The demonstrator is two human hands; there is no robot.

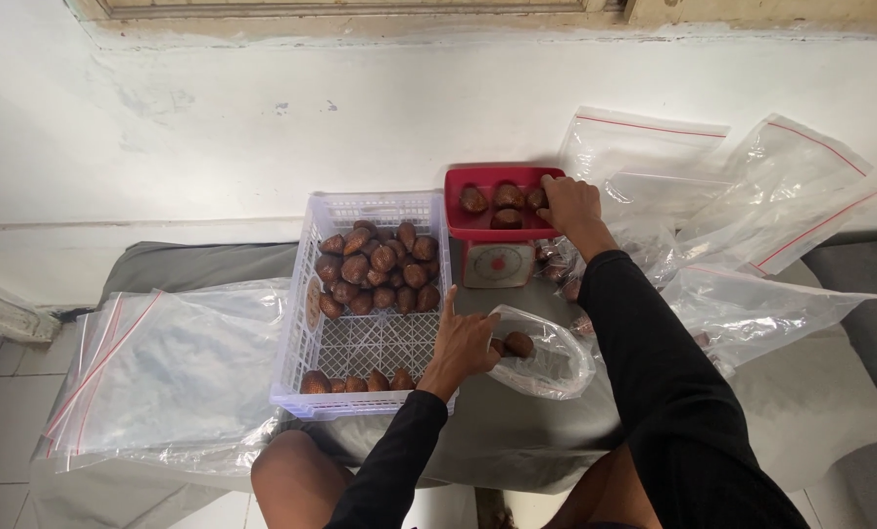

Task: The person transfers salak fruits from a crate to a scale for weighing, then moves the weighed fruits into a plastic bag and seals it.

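My left hand (463, 345) grips the open mouth of a clear plastic bag (548, 359) on the grey table, with two brown scaly fruits (517, 344) inside it. My right hand (571, 205) reaches to the red tray (487, 177) of a small kitchen scale (497, 264); its fingers close on a brown fruit (536, 199) at the tray's right edge. Three more fruits (505, 196) lie in the tray. A white slotted basket (360, 343) left of the scale holds several of the same fruits (379, 266).
Empty clear zip bags lie in a stack at the left (164, 372) and spread at the right (752, 206). Some filled bags of fruit (561, 269) sit beside the scale. A white wall rises just behind the table. My bare knees (291, 470) show below.
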